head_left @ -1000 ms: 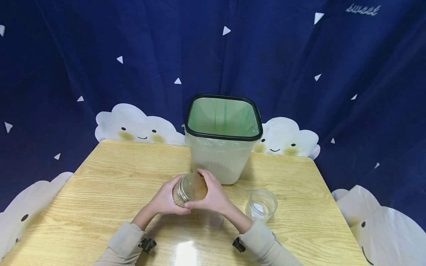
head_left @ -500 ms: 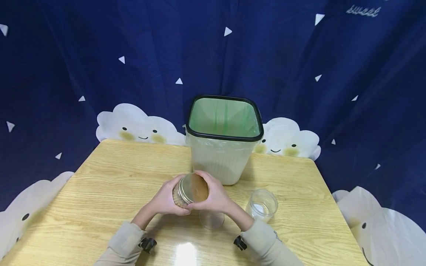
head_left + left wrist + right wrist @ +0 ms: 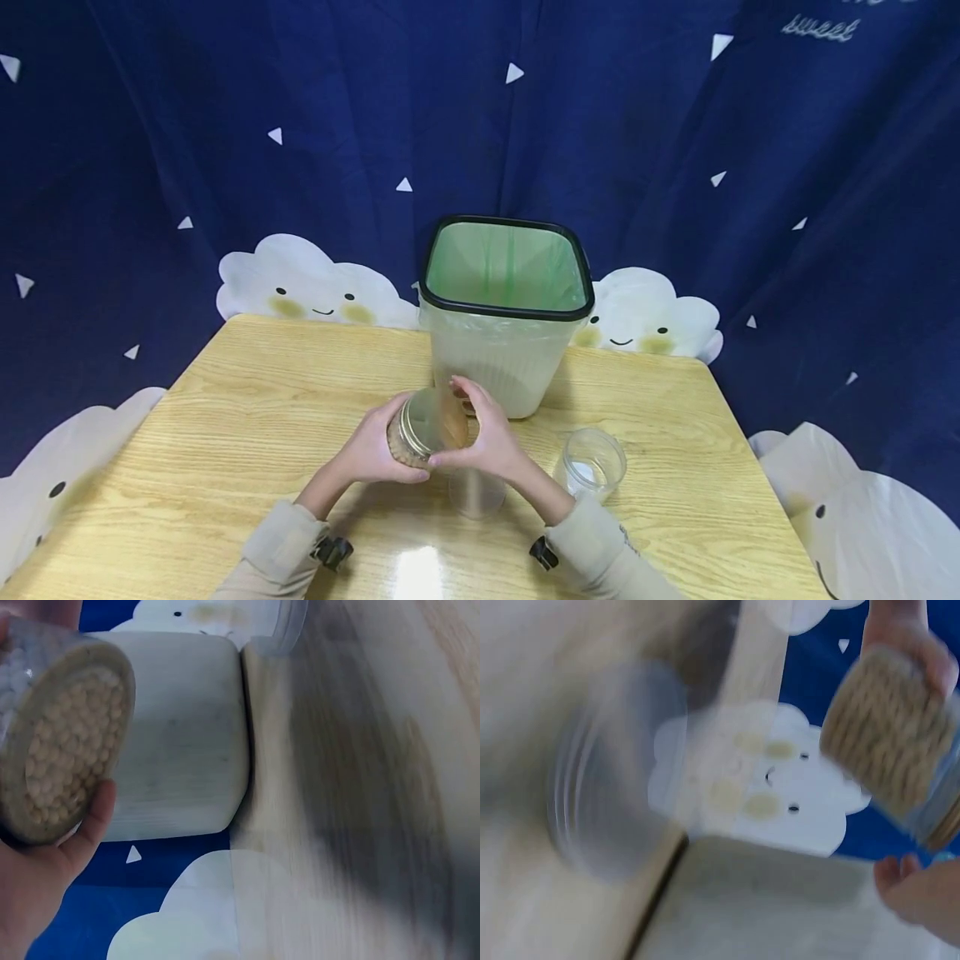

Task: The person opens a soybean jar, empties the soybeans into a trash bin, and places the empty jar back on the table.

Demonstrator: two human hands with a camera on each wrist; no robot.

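Note:
A clear jar (image 3: pixel 401 443) of pale round beans is held tilted above the table, its metallic lid (image 3: pixel 423 418) facing up and right. My left hand (image 3: pixel 369 446) grips the jar's body; in the left wrist view, the beans (image 3: pixel 71 742) show through the jar's base. Around the lid's rim curl the thumb and fingers of my right hand (image 3: pixel 491 437). The right wrist view shows some right fingertips (image 3: pixel 886 874) slightly apart from the lid (image 3: pixel 946 823). Below the hands stands a clear round container (image 3: pixel 477 497), partly covered by the right hand and wrist.
Directly behind the hands, a pale bin (image 3: pixel 495 358) with a black rim and green-tinted inside stands on the wooden table (image 3: pixel 285 383). An open clear jar (image 3: pixel 592 462) is right of my right wrist. A dark blue curtain (image 3: pixel 337 108) hangs behind.
The right hand closed further over the lid half a second ago and has now loosened and shifted slightly right. The left hand and jar have hardly moved.

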